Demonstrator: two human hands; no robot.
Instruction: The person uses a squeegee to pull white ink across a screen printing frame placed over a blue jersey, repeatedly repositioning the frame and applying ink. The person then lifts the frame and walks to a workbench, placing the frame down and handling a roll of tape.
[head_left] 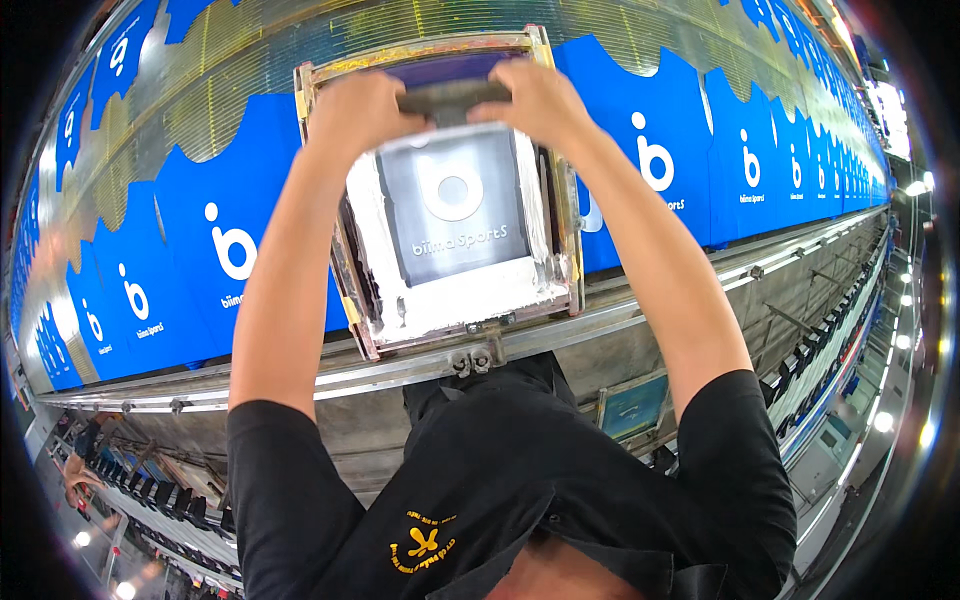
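A screen-printing frame (420, 47) with a worn, ink-stained rim lies in front of me over a blue fabric panel. White ink (465, 297) coats the near end and sides of its mesh, and a dark stencil area (455, 205) with a pale design shows in the middle. Across the far part of the screen stretches a dark squeegee (452, 101). My left hand (362, 110) is closed round its left end, and my right hand (540, 100) is closed round its right end. Slight blur softens both hands, and the squeegee's lower edge is hard to see.
Blue fabric panels (205, 225) with white prints lie in rows on a long, yellowish ribbed table (275, 50) to both sides. A metal rail (640, 312) runs along the table's near edge, with a clamp (478, 360) at the frame. Another person's arm (78, 478) shows at far lower left.
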